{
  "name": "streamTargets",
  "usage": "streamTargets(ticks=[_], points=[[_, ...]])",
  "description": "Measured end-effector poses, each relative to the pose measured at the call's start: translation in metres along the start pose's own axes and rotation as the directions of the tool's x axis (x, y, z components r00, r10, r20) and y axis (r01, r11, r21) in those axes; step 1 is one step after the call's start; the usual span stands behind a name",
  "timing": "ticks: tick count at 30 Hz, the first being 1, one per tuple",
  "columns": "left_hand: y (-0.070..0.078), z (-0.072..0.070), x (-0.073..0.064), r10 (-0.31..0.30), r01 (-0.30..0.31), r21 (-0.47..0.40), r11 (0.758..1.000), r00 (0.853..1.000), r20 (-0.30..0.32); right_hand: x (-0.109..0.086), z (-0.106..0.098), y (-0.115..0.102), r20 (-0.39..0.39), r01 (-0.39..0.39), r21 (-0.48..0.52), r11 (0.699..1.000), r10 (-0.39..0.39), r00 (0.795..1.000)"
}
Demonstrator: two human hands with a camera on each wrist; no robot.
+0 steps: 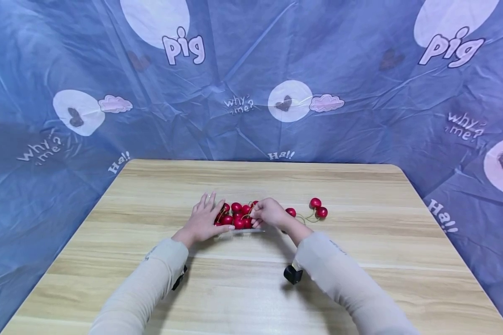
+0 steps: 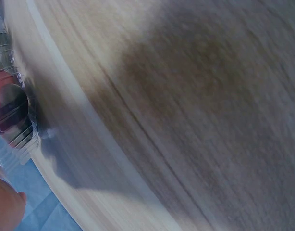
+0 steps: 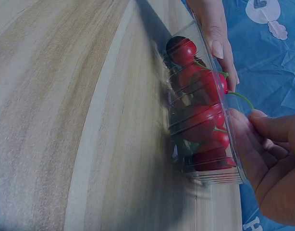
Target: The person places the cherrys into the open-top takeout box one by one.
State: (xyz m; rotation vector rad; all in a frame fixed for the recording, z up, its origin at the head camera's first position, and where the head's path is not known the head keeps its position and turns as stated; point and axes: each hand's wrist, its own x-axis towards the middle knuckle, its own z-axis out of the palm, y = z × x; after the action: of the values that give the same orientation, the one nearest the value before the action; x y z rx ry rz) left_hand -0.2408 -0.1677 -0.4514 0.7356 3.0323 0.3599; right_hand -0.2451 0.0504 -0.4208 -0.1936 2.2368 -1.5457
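Note:
A clear plastic box [image 3: 236, 161] stands on the table, filled with red cherries [image 1: 237, 217] on green stems. My left hand [image 1: 203, 220] lies at the box's left end, fingers spread and fairly straight, its thumb along the front rim. At the right end, my right hand [image 1: 270, 212] pinches a thin green cherry stem [image 3: 243, 98] between thumb and forefinger. That stem leads down to a cherry in the box, as the right wrist view shows. The left wrist view catches only the box's edge and part of a finger [image 2: 7, 204].
Right of the box, a few loose cherries [image 1: 316, 203] with long stems lie on the wooden table [image 1: 234, 298]. One cherry [image 1: 290, 212] sits close beside my right wrist. A blue printed cloth [image 1: 251, 56] hangs behind the table and along both sides.

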Motion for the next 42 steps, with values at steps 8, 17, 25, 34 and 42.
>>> streamTargets(ticks=[8, 17, 25, 34, 42], points=[[0.001, 0.000, -0.002, -0.002, 0.002, 0.014, 1.000, 1.000, 0.008, 0.004, 0.006, -0.004, 0.002, -0.037, -0.028, 0.999, 0.037, 0.999], [0.000, 0.002, -0.001, -0.005, 0.005, -0.001, 1.000, 1.000, 0.006, 0.008, 0.009, -0.002, 0.020, -0.041, -0.050, 0.998, 0.042, 0.999], [0.001, 0.001, -0.001, -0.019, 0.020, -0.010, 1.000, 0.999, 0.026, 0.006, 0.007, -0.003, 0.045, -0.027, -0.033, 0.999, 0.029, 0.999], [0.001, 0.002, 0.000, -0.010, 0.010, -0.007, 1.000, 1.000, 0.016, 0.000, 0.003, -0.003, 0.049, 0.007, 0.004, 1.000, -0.007, 0.999], [0.001, 0.001, 0.000, -0.007, 0.007, 0.012, 1.000, 1.000, 0.017, -0.008, -0.005, -0.001, 0.041, 0.055, 0.109, 0.992, -0.060, 0.997]])
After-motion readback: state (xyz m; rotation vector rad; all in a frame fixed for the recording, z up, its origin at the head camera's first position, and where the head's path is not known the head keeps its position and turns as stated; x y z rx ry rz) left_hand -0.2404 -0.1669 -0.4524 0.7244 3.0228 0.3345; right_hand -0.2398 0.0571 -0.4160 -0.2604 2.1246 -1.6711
